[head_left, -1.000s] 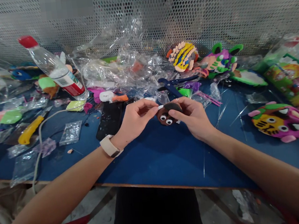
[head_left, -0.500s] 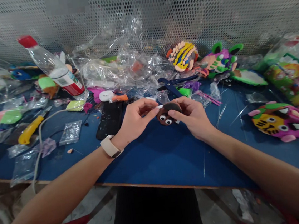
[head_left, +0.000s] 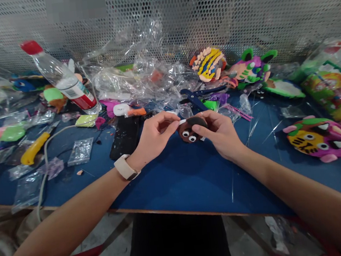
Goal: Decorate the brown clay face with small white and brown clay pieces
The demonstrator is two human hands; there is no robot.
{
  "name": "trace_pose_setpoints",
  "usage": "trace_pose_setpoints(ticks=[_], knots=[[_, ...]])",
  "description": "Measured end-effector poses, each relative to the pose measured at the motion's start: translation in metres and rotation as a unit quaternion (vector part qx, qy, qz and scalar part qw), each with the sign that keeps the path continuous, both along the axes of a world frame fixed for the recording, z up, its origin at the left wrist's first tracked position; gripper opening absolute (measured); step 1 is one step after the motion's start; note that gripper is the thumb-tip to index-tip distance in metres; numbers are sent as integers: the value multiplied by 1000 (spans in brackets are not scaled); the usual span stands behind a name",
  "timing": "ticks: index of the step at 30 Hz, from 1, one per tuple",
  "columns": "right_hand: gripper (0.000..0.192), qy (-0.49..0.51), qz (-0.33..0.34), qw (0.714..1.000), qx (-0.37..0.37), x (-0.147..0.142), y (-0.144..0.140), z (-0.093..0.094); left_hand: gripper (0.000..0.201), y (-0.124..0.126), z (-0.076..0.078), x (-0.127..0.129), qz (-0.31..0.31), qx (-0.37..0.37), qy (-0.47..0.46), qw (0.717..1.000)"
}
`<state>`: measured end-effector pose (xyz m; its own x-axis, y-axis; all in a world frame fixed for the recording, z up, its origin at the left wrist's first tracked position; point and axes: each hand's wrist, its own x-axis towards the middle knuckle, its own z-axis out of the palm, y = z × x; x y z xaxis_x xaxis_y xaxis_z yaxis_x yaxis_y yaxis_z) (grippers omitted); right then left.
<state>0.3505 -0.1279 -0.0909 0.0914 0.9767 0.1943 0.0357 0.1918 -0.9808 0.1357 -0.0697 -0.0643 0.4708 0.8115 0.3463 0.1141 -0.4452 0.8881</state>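
1. Now, at your far left, about nine o'clock from your hands, a yellow-handled knife [head_left: 35, 148] lies on the blue table [head_left: 176, 176], with small clear bags [head_left: 80, 151] just beside it and a white cord [head_left: 45, 156] running off the near edge.
2. Further back, at ten o'clock, a clear bottle with a red cap [head_left: 61, 78] leans tilted among crumpled plastic wrap [head_left: 140, 76].
3. A black phone [head_left: 126, 136] lies flat just left of your left hand, close to touching it.
4. Your left hand [head_left: 154, 137] has thumb and forefinger pinched narrow on a small white piece [head_left: 183, 122], right at the top of the figure.
5. The brown figure with googly eyes [head_left: 187, 134] sits mid-table between both hands, a dark oval piece [head_left: 196, 121] on top of it.
6. Your right hand [head_left: 220, 132] is closed on that figure, thumb pressing the dark oval.
7. At twelve o'clock, just past your fingers, blue pliers [head_left: 194, 97] lie among wrap.
8. At three o'clock a pink and yellow tiger face [head_left: 321, 138] lies well apart from your right hand, with bare blue surface between.
9. Toward six o'clock the table is open down to its near edge, where your forearms cross it.
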Motion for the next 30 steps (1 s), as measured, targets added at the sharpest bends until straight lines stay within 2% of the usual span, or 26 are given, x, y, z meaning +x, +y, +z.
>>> trace_pose_setpoints(ticks=[13,16,18,20,23,26,30], knots=[[37,-6,-6,1000,6,-1,0,0,18,1,-4,0,14,14,2,1000],[37,-10,-11,1000,7,1,1,-1,17,2,-2,0,7,17,18,1000],[37,-4,-18,1000,10,3,2,0,17,5,0,-4,10,45,53,998],[39,-1,-24,1000,13,6,3,0,16,10,3,-10,15,119,127,985],[38,-12,-27,999,18,9,5,-2,12,19,7,-24,14,232,272,934],[36,-21,-24,999,19,11,6,-5,18,26,7,-36,2,253,364,896],[35,-2,-19,1000,10,11,6,-5,25,28,4,-40,-9,257,390,884]])
